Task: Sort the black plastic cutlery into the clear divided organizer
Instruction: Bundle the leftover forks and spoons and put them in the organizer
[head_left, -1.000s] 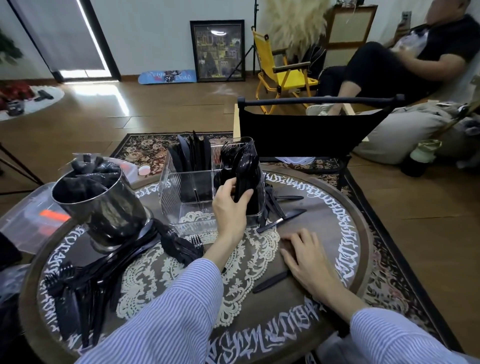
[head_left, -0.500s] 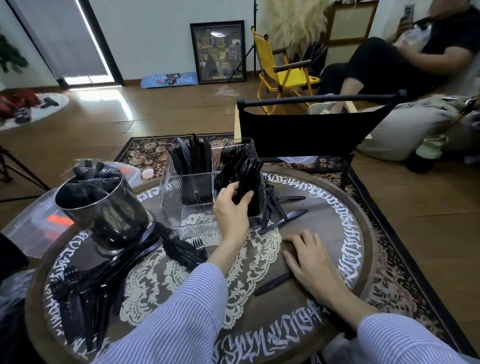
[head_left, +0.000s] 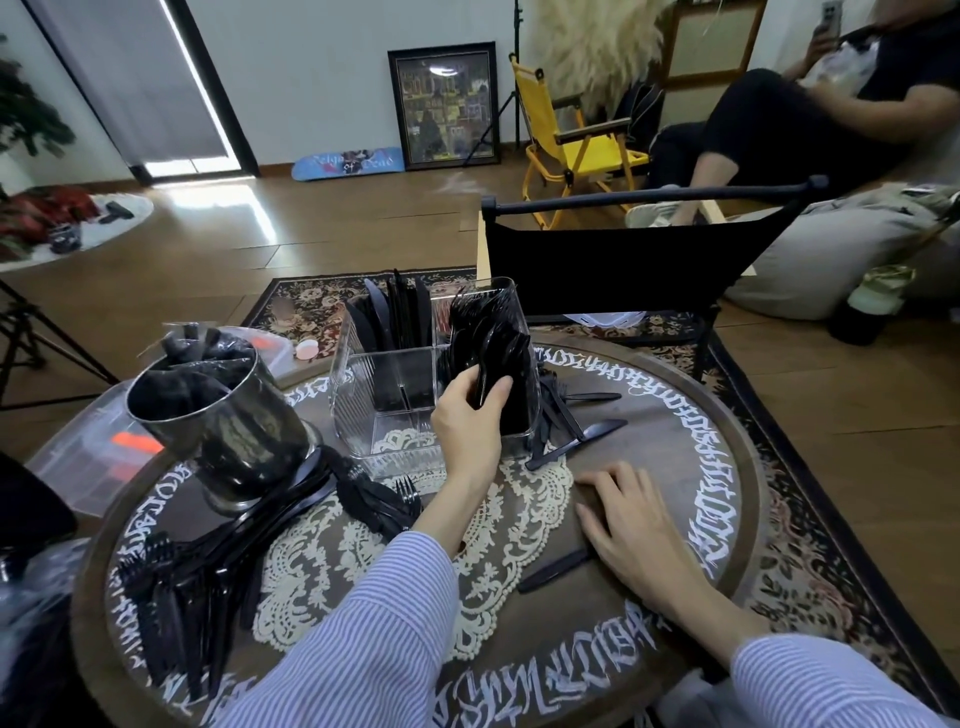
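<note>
Left hand (head_left: 470, 415) grips spoons (head_left: 491, 371) at the organizer's (head_left: 384, 395) crowded front-right compartment; right hand (head_left: 631, 525) lies flat, fingers straight, on the table (head_left: 675, 441). Risk: forcing the spoons in may tip the unsteadied organizer.

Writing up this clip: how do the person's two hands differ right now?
The left hand is raised at the clear organizer, fingers curled round black spoons; the right hand lies flat on the table, holding nothing, beside a black knife. Both wear striped sleeves.
</note>
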